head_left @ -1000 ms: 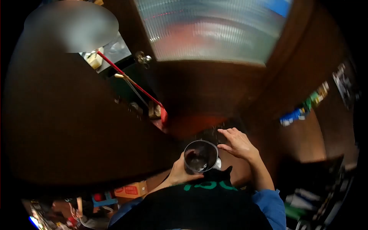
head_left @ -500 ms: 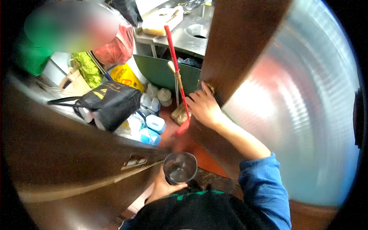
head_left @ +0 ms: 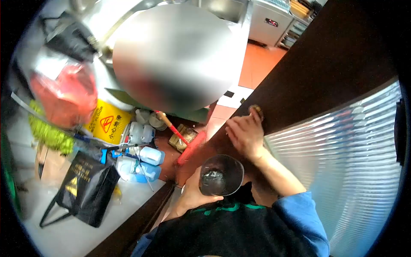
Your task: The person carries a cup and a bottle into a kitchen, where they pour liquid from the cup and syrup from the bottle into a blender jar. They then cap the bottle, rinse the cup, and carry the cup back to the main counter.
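My left hand [head_left: 193, 196] is closed round a see-through cup [head_left: 229, 169], held close in front of my apron. Through its open mouth I see a dark inside with a pale, shiny patch at the bottom; what that is I cannot make out. My right hand [head_left: 247, 138] reaches forward, its fingers curled over a brass-coloured door knob [head_left: 257, 111]. The knob sits on the edge side of a dark wooden door [head_left: 317, 64] with a ribbed glass panel [head_left: 342, 158]. That door stands ajar, angled across my right side.
Left of the doorway are a black bag [head_left: 87, 188], a yellow wet-floor sign [head_left: 108, 122], a red plastic bag [head_left: 64, 96] and several jugs [head_left: 147, 171]. A red broom [head_left: 191, 147] rests on the floor ahead. Beyond lies orange tiled floor [head_left: 261, 64] and a steel appliance [head_left: 269, 23].
The door has swung further open, with my right hand on its knob. My view has moved forward into the doorway; the tiled room beyond now shows. The cup stays in my left hand.
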A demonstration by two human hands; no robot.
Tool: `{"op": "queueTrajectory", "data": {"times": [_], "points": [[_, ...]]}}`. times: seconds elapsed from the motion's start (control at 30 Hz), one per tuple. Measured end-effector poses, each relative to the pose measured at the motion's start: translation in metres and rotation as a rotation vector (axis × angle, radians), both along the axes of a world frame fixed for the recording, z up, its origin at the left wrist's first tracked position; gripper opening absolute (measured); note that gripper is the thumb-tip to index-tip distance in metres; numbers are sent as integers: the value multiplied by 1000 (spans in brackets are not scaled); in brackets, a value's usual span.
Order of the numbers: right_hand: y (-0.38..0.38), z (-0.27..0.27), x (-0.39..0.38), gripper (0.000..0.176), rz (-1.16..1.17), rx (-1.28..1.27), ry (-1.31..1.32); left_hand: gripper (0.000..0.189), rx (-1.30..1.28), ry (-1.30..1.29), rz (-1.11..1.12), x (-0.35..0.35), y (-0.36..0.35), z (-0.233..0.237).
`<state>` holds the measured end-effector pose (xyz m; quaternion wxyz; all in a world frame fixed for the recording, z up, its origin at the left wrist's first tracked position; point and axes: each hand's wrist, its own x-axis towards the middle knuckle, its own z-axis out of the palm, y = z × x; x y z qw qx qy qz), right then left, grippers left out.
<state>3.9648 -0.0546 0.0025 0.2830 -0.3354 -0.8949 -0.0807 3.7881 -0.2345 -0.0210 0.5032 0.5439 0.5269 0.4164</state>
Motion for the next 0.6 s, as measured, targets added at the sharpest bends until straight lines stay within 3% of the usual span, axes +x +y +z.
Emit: {"op": "queueTrajectory", "data": {"times": [0.23,0.4,0.43,0.47,0.53,0.6], "points": [[100,5,117,21,-243,114,22,97,22,-46,-141,70,107,-15],[176,12,232,21,-406,106,-40,97,-126,40,-204,131,218,-13],[195,6,262,21,-444,107,-51,95,-121,25,-216,144,245,-6],[218,-67,339,20,-531,68,-34,95,-131,30,-234,152,265,-1],[218,-28,370,17,-506,145,-144,93,-68,59,-278,165,298,8],[219,7,386,17,-691,-63,-254,92,-55,91,-284,175,339,17]]}}
